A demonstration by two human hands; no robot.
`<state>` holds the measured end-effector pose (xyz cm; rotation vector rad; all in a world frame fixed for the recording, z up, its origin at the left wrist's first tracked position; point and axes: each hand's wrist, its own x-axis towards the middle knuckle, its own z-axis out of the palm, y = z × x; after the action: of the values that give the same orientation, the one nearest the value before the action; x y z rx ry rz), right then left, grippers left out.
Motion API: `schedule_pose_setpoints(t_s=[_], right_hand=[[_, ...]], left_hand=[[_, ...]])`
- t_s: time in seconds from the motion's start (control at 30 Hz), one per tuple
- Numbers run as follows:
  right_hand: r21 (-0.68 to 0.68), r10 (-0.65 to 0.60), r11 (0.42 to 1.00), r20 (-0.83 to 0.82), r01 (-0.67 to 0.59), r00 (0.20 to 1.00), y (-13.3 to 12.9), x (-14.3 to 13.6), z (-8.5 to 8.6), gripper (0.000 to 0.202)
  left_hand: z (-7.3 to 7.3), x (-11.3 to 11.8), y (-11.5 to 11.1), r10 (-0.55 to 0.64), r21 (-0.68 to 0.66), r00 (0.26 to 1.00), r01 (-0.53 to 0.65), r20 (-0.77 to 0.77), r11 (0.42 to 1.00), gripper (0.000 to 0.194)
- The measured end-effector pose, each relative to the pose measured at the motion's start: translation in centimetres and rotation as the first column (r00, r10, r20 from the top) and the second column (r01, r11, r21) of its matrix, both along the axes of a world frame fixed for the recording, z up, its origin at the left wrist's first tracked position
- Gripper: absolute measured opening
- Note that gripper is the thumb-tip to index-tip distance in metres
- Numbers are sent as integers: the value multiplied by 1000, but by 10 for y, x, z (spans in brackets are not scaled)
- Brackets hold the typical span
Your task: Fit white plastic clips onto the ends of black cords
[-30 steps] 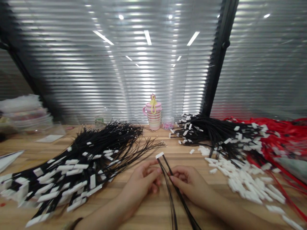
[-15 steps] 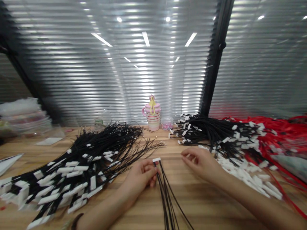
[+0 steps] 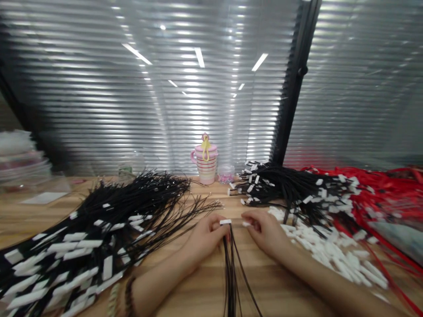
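My left hand [image 3: 211, 235] is closed in a pinch on a bundle of black wires [image 3: 230, 273], just under the white connector [image 3: 225, 222] at its top end. The wires hang down toward the front edge of the view. To the right, my right hand [image 3: 264, 231] pinches a small white connector piece [image 3: 246, 224] between thumb and fingertips, a short gap from the held bundle. Nearest to that hand lies a heap of loose white connectors [image 3: 333, 253]. At my left is a large pile of black wires [image 3: 132, 193] with white connectors on their near ends.
Behind the hands stand a pink striped mug [image 3: 206, 165] and a small clear tub of beads [image 3: 226, 174]. More black wires [image 3: 284, 182] lie at the back right, beside red wires [image 3: 390, 193]. Clear plastic boxes [image 3: 23, 163] sit far left on the wooden table [image 3: 185, 286].
My right hand has moved left and slightly down, toward the left hand, and a white piece now shows at its fingertips. My left hand and bundle have shifted slightly right in view.
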<state>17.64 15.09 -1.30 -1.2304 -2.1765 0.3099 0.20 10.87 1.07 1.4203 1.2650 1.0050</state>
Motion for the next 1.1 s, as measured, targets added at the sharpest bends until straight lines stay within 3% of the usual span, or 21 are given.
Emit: schedule_pose_setpoints(t_s=[0.1, 0.23, 0.4, 0.5, 0.63, 0.73, 0.9, 1.1], right_hand=[[-148, 45, 985, -281, -90, 959, 0, -13, -4, 20], [-178, 107, 964, -428, -200, 898, 6, -26, -4, 13], [-207, 183, 924, -495, -320, 849, 5, -27, -3, 15], [-246, 196, 899, -517, -364, 833, 3, -27, -3, 15], [-303, 153, 850, -640, -431, 753, 2, -27, 2, 14], [-375, 53, 831, -683, -412, 729, -1, -25, 8, 16], [-473, -71, 741, -760, -477, 646, -10, -27, 10, 22], [-450, -113, 740, -816, -500, 567, -9, -29, 6, 23]], left_hand=[[-2, -1, -1, -61, 48, 998, 61, -4, 997, 23], [-1, -7, 0, -85, -13, 996, 84, -34, 996, 23], [1, -13, 4, -67, -183, 998, 65, 0, 981, 26], [4, -14, 5, -77, -214, 997, 82, 29, 973, 26], [8, -13, 5, -70, -232, 997, 73, 24, 970, 27], [10, -13, 3, -83, -214, 996, 76, -21, 974, 28], [5, -16, 1, -109, -169, 994, 104, -17, 980, 31], [2, -19, 3, -73, -186, 995, 84, 65, 979, 29]])
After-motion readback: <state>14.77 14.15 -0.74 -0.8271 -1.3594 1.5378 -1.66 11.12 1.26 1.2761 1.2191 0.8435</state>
